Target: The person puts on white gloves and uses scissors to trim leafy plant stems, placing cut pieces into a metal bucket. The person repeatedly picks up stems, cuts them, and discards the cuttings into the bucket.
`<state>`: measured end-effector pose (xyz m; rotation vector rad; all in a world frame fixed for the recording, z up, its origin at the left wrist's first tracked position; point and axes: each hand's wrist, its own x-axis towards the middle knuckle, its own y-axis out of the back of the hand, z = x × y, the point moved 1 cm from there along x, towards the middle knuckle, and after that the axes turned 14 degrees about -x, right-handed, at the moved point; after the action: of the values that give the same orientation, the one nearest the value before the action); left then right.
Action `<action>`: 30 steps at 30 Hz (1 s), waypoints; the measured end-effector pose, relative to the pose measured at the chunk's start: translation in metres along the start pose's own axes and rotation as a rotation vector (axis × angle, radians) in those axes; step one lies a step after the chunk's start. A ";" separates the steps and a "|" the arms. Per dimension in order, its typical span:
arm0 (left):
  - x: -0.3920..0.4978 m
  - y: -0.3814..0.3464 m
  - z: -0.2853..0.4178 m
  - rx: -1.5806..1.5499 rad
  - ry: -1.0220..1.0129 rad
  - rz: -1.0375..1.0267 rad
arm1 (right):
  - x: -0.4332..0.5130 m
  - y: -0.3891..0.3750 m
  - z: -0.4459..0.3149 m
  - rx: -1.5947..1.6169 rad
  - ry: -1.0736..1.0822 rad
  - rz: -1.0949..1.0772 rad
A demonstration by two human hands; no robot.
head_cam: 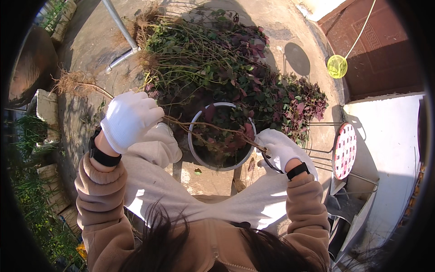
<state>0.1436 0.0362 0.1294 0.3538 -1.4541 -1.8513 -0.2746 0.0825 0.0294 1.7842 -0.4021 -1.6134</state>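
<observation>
My left hand (132, 117), in a white knit glove, grips a brown plant stem (210, 126). Dry, tangled roots (75, 84) stick out past that fist to the left. The stem stretches rightward over a round bucket with a pale rim (194, 151), which stands between my knees and contains green and reddish leaves (221, 148). At the bucket's right side, my gloved right hand (281, 155) holds a dark-handled cutting tool (271, 164), likely shears. Its head is against the stem's right part; whether the blades meet the stem is too small to tell.
A large heap of uprooted leafy plants (200, 56) lies beyond the bucket. A metal pipe stand (122, 27) rises at the heap's left. On the right are a stool with a checkered seat (346, 151) and a yellow net (337, 66). Planters (47, 117) line the left.
</observation>
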 end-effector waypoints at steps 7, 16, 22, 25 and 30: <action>0.000 0.001 -0.001 -0.023 -0.010 -0.025 | 0.011 -0.010 0.001 -0.052 0.036 0.022; 0.000 -0.002 -0.004 -0.170 -0.057 0.011 | 0.022 -0.022 -0.004 -0.028 0.034 0.034; -0.001 -0.002 -0.005 -0.165 -0.021 -0.023 | 0.027 -0.020 -0.009 0.037 -0.034 -0.042; -0.002 -0.002 -0.008 -0.142 0.018 -0.044 | 0.025 -0.018 -0.009 0.027 -0.028 -0.087; -0.007 -0.004 -0.014 -0.102 0.106 -0.055 | 0.016 -0.027 -0.003 -0.051 0.032 0.007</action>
<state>0.1556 0.0317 0.1199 0.4390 -1.2860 -1.9124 -0.2744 0.0925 -0.0002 1.7667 -0.3486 -1.5747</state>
